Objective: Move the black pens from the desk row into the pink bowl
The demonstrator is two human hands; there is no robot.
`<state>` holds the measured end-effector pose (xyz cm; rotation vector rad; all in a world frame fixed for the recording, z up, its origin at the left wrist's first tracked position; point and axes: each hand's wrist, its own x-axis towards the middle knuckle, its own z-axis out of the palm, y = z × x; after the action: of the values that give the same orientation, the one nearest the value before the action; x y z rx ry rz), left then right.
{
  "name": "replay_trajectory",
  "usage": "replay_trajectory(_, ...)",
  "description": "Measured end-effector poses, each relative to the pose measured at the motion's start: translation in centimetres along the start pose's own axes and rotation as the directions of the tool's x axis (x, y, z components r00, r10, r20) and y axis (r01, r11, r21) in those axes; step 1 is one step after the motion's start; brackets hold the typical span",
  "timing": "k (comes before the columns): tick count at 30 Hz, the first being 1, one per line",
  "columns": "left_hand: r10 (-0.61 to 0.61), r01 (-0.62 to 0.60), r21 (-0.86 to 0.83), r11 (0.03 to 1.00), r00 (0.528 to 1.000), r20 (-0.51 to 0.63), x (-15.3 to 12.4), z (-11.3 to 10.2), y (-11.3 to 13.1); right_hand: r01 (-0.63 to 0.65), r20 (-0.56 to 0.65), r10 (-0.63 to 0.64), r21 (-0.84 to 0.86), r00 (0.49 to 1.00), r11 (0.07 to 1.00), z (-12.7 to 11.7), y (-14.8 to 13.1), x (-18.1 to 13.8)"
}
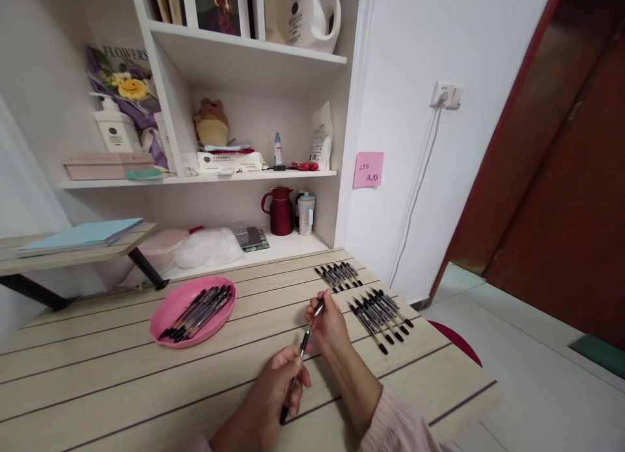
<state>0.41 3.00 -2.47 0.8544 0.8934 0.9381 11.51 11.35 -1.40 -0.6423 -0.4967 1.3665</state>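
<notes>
Over the front middle of the table, my left hand (283,380) is closed around the barrel of a pen (305,343), which slants with its tip end up and away from me. Just beyond that tip, my right hand (328,323) pinches a black pen cap (319,307). Whether cap and tip touch, I cannot tell. To the right of my right hand lies a row of several pens (378,316) with black ends, side by side. Behind it is another row of pens (336,276). On the left, a pink oval tray (227,315) holds a pile of several dark pens (200,312).
A raised wooden shelf (141,236) with blue papers (83,236) stands at the table's left. Behind the table, a white shelf unit (254,178) holds a red jug (281,211) and a light blue cup (306,213). A red stool seat (456,341) shows past the right edge.
</notes>
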Motion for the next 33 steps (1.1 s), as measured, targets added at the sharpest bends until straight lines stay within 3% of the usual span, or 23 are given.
replay_trajectory(4,0.039,-0.041,-0.062,0.997,0.999,-0.033,0.0,0.1,0.1,0.036,-0.032,-0.035,0.045,0.999,0.998,-0.6,-0.4,0.4)
replay_trajectory(10,0.077,-0.091,-0.122,0.988,0.991,-0.11,0.4,-0.3,0.5,-0.193,0.147,0.228,-0.223,0.962,0.956,0.2,0.7,-0.9)
replay_trajectory(16,0.178,-0.182,-0.007,0.983,0.966,-0.188,0.6,-0.4,0.5,-0.038,0.174,0.145,-0.505,0.974,0.862,1.0,0.8,-1.9)
replay_trajectory(19,0.192,-0.188,0.042,0.981,0.957,-0.217,0.7,-0.3,0.4,-0.037,0.174,0.148,-0.521,0.974,0.853,1.0,0.8,-1.9)
replay_trajectory(25,0.146,-0.154,-0.03,0.988,0.973,-0.178,0.7,-0.4,0.4,-0.154,0.156,0.25,-0.457,0.956,0.876,1.0,1.1,-1.8)
replay_trajectory(30,0.135,-0.148,-0.057,0.987,0.972,-0.193,0.9,-0.6,0.2,-0.135,0.131,0.216,-0.454,0.968,0.881,0.9,1.1,-1.7)
replay_trajectory(33,0.126,-0.142,-0.072,0.987,0.973,-0.192,1.1,-0.8,0.1,-0.176,0.146,0.26,-0.428,0.955,0.887,0.8,1.1,-1.7)
